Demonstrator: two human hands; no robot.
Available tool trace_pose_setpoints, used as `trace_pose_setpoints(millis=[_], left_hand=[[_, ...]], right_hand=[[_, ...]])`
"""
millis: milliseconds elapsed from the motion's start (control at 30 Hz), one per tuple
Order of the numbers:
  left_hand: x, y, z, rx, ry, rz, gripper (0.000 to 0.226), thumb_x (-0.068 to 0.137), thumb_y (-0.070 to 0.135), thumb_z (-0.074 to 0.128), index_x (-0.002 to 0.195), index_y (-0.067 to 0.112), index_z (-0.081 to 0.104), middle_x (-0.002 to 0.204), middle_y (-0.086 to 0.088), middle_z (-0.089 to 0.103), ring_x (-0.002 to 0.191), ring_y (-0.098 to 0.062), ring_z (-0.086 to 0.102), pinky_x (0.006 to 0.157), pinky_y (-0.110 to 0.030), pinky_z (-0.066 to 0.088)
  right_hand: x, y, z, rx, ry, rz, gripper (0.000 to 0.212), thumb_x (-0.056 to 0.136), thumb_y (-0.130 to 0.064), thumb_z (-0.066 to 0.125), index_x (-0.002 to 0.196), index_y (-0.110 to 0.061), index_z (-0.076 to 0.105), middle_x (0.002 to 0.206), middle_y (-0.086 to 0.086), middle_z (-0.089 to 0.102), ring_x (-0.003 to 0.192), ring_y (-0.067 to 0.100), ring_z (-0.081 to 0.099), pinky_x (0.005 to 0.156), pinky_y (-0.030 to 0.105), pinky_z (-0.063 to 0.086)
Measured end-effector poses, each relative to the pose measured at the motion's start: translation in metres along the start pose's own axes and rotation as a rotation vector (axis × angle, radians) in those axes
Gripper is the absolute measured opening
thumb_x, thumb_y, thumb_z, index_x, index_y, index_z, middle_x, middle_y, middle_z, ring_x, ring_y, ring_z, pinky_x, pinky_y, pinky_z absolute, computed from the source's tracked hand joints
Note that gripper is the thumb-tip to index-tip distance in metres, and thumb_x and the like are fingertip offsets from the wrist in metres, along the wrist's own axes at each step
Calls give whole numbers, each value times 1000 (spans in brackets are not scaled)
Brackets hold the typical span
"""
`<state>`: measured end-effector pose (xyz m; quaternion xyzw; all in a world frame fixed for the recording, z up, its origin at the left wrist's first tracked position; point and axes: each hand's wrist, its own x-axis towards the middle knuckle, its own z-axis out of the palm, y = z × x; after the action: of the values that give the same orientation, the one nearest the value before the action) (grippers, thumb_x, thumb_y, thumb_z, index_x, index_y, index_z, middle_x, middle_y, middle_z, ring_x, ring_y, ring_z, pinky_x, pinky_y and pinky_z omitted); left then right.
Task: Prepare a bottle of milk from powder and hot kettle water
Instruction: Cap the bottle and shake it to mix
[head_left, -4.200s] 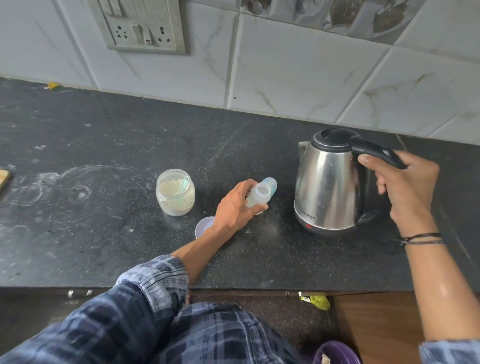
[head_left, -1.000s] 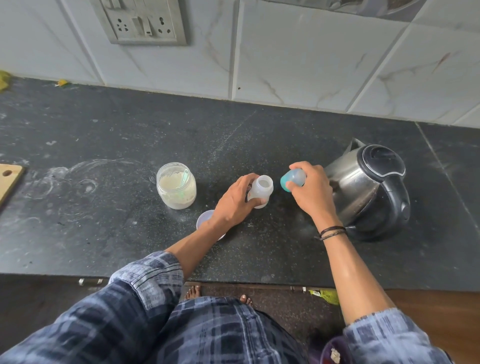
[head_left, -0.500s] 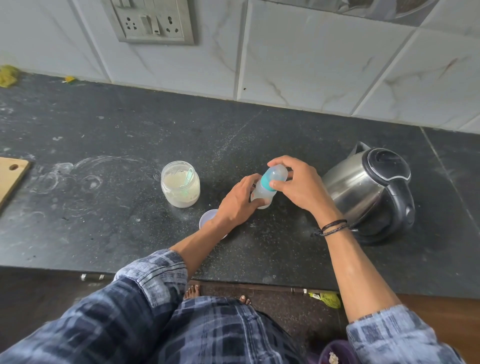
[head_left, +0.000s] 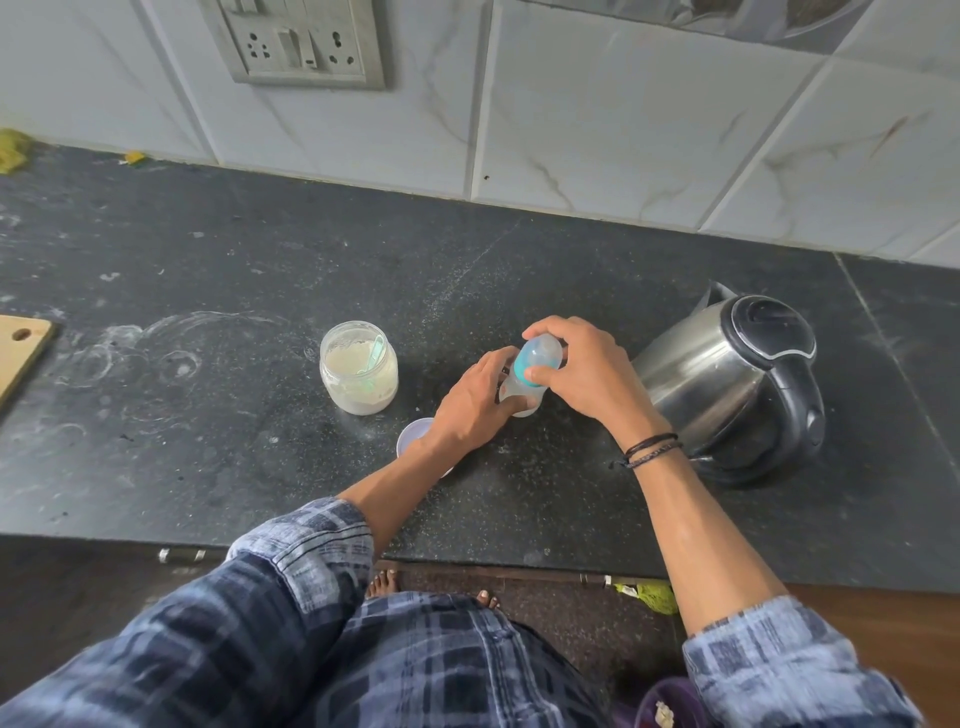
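Note:
A small translucent baby bottle (head_left: 519, 387) stands on the black counter (head_left: 208, 415). My left hand (head_left: 475, 402) grips its body from the left. My right hand (head_left: 587, 371) holds the teal-ringed cap with its clear dome (head_left: 537, 356) on top of the bottle. To the left, an open glass jar of milk powder (head_left: 358, 374) has a pale green scoop inside. A steel kettle (head_left: 727, 379) with black lid and handle rests to the right, behind my right wrist.
A round white lid (head_left: 413, 434) lies flat by my left wrist. A wooden board corner (head_left: 21, 348) juts in at the left edge. A wall socket plate (head_left: 301, 44) sits on the tiled backsplash. Powder smears mark the counter's left half.
My right hand let go of the kettle handle, picked up the teal cap and brought it onto the bottle. My left hand has kept hold of the bottle throughout.

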<state>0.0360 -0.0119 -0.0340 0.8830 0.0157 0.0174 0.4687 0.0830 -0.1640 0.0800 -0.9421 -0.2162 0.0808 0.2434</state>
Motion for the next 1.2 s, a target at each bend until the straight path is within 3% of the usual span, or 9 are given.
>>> trace_pose_setpoints(millis=[233,433,600,767,933,1067,1200], left_hand=[[0,0,0,-3,-2,-1,62,95,33,75,147,17,46,142,-2,58,118,-22,60,98,-43,54],[1,-1,0,-11,5,-7,62,94,35,75,146,18,47,142,-2,57,117,-21,59,97,-41,54],[0,-2,1,-9,7,-10,63,94,37,76,146,19,46,141,-2,58,116,-21,60,95,-40,54],[0,-3,1,-7,4,-12,63,93,37,76,146,19,46,140,-1,59,116,-21,60,96,-43,54],[1,-2,1,-8,1,-13,63,94,36,76,146,18,46,140,-2,59,116,-21,60,97,-43,54],[0,-1,1,-6,2,-18,63,94,35,76,147,18,46,141,-2,58,118,-21,60,98,-43,54],[1,0,0,-3,-2,-17,62,95,36,75,146,18,46,143,-3,58,119,-22,60,99,-44,55]], right_hand=[[-1,-2,1,-60,30,-8,51,84,-37,86,130,-29,64,123,-1,62,100,18,65,79,31,51],[-4,3,-1,-37,23,9,57,85,-26,86,138,-27,64,135,-3,66,115,20,67,94,38,55],[-5,2,-7,-34,29,8,66,80,-47,87,139,-30,62,126,-5,66,105,17,68,89,42,57],[-7,6,-2,12,45,18,56,85,-33,86,137,-29,65,130,-4,68,101,13,71,86,34,56],[-5,2,-6,-31,53,5,68,79,-43,89,140,-29,62,125,-5,64,100,15,68,85,37,55],[-5,2,-5,-36,44,-25,54,85,-27,85,136,-30,66,130,-4,65,108,18,69,89,38,57],[-5,-1,0,-64,59,-17,56,83,-36,87,134,-26,67,124,0,65,107,22,65,88,38,55]])
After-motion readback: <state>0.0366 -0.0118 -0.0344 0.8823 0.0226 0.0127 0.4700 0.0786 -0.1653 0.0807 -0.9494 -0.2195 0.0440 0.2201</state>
